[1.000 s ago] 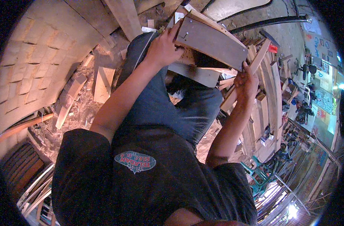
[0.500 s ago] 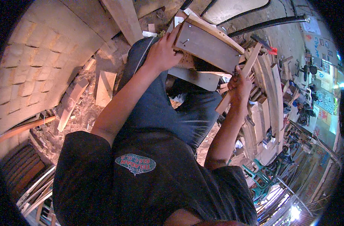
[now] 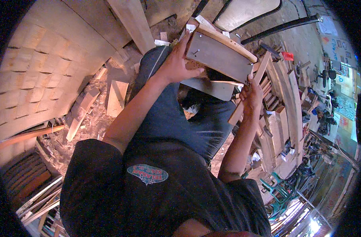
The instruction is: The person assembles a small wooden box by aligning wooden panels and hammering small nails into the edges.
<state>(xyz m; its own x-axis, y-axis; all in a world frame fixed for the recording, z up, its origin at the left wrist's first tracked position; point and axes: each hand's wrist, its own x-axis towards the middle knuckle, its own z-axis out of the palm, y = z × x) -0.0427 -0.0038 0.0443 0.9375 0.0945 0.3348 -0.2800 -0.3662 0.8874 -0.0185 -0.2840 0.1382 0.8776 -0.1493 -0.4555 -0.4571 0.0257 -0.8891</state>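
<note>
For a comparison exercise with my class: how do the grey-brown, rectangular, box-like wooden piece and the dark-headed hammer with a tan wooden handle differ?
Shape: the box-like piece has a broad, flat face; the hammer is narrow and long-handled.
Surface: nails stick out of the piece's face; the hammer's handle looks plain.
Hold: the left hand touches the piece's left end; the right hand grips the hammer's handle.
Both contain wood.

At one o'clock, a smooth, matt wooden box [image 3: 220,56]; at two, a wooden-handled hammer [image 3: 262,67] (its head [image 3: 270,50] looks metal).
</note>
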